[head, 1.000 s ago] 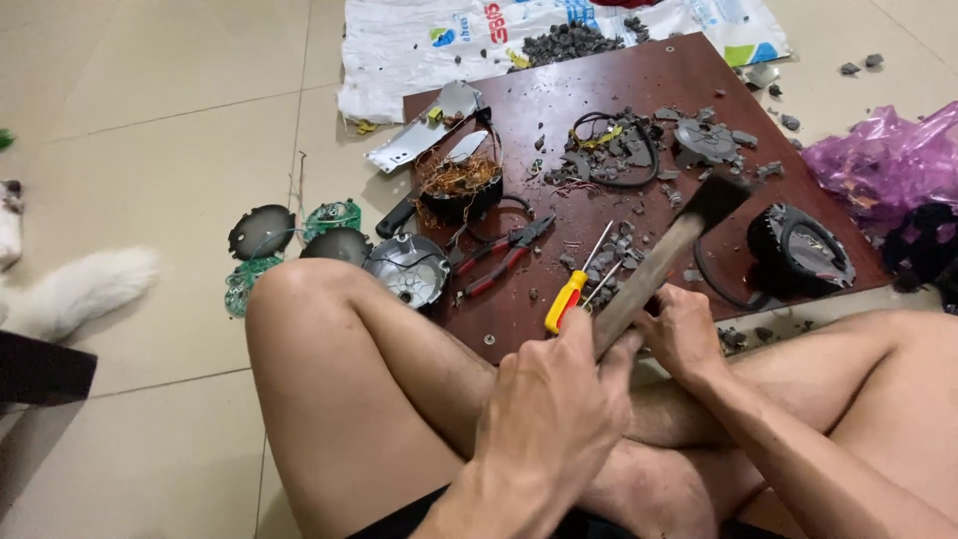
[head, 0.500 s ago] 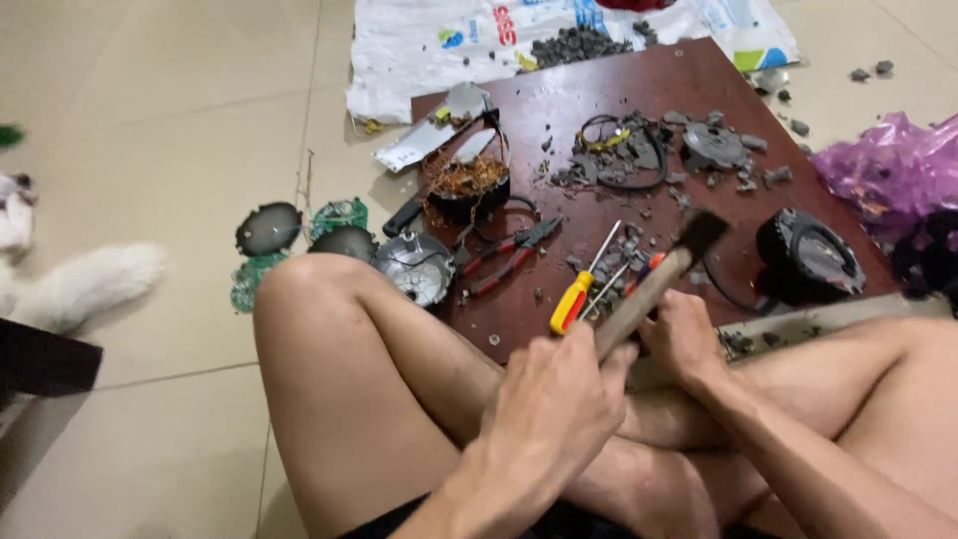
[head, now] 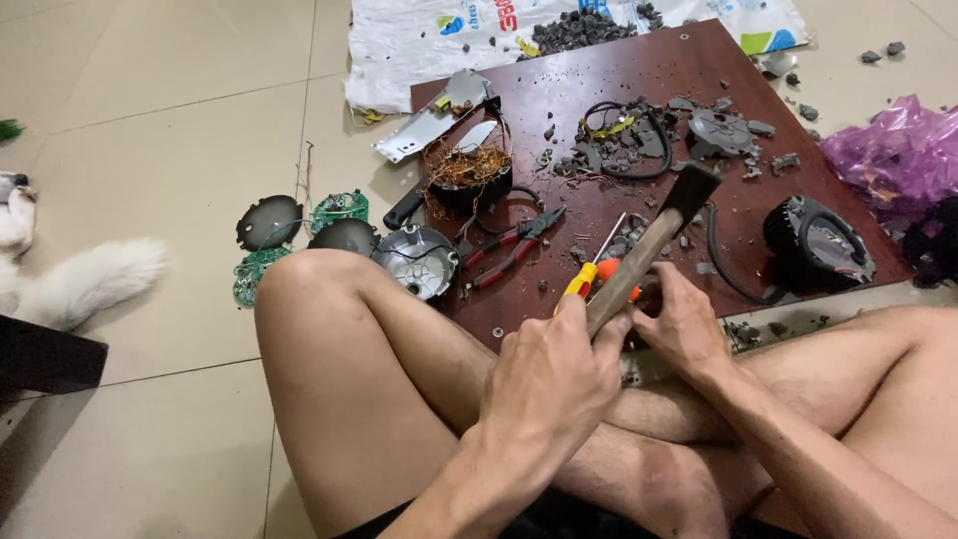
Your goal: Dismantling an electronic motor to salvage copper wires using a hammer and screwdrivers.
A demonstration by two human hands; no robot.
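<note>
Over the dark wooden board (head: pixel 699 80), a hammer (head: pixel 649 245) is gripped in the closed left hand (head: pixel 554 384), head raised; the right hand (head: pixel 684 324) is curled around a small piece, steadying it.

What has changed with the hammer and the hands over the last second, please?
The hammer swung down a little: its head, raised highest a second ago, now sits lower over the brown board. The left hand still grips the handle, and the right hand stays at the board's edge. Pliers unmoved.
</note>
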